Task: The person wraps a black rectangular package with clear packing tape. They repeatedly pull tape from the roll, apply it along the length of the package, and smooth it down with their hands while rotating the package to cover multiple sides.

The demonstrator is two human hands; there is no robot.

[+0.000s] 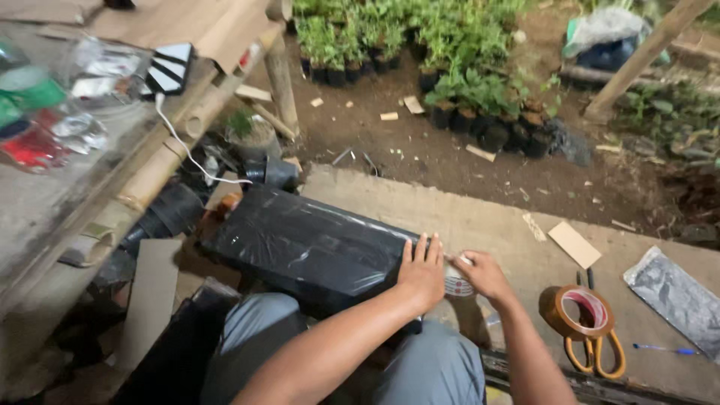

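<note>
A long box wrapped in shiny black plastic (pixel 300 244) lies across my lap and the concrete step. My left hand (pixel 421 270) rests flat on its near right end, fingers spread. My right hand (pixel 484 276) is just beyond that end, pinching a strip of clear tape with a roll of clear tape (pixel 457 285) partly hidden beneath it. My grey trousers (pixel 255 337) show at the bottom of the view.
A brown tape roll (pixel 581 311) and orange-handled scissors (pixel 600 352) lie on the concrete to the right, with a blue pen (pixel 664 349), a cardboard piece (pixel 574 244) and a grey plastic sheet (pixel 675 296). A cluttered bench (pixel 67 195) stands left. Potted seedlings (pixel 480 97) fill the soil behind.
</note>
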